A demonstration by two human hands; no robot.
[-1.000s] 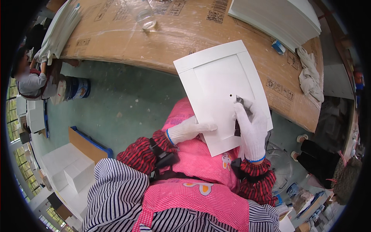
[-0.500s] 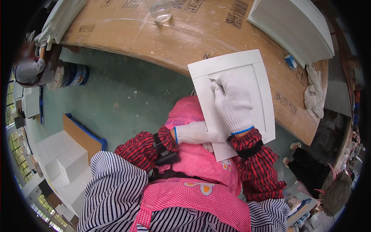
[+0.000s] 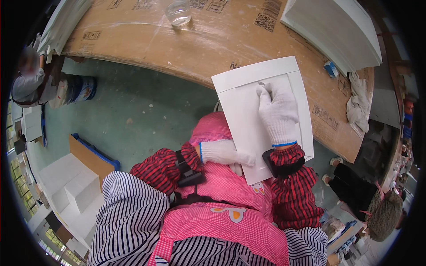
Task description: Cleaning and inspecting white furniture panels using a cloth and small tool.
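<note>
A white framed panel, like a cabinet door point(image 3: 248, 119), lies tilted across my lap, its far part reaching over the table's edge. My left hand point(image 3: 224, 153), in a white knit glove, is closed on the panel's near left edge, thumb on top and fingers beneath. My right hand point(image 3: 278, 111), gloved too, is closed over the recessed middle, near the inner corner of the far frame rail. A small grey tip point(image 3: 261, 83) sticks out from its pinched fingers. The rest of that small tool is hidden in the glove.
The table point(image 3: 146, 40) is covered in brown cardboard. On it are a clear cup point(image 3: 178, 14), a stack of white panels point(image 3: 333, 31), a small blue box point(image 3: 330, 69) and a white rag point(image 3: 357, 102). People stand at the left point(image 3: 29, 84) and right point(image 3: 355, 190).
My right hand has slid to the right along the far frame rail, the small tool still pinched in it. My left hand keeps its hold on the panel. The view has shifted slightly.
</note>
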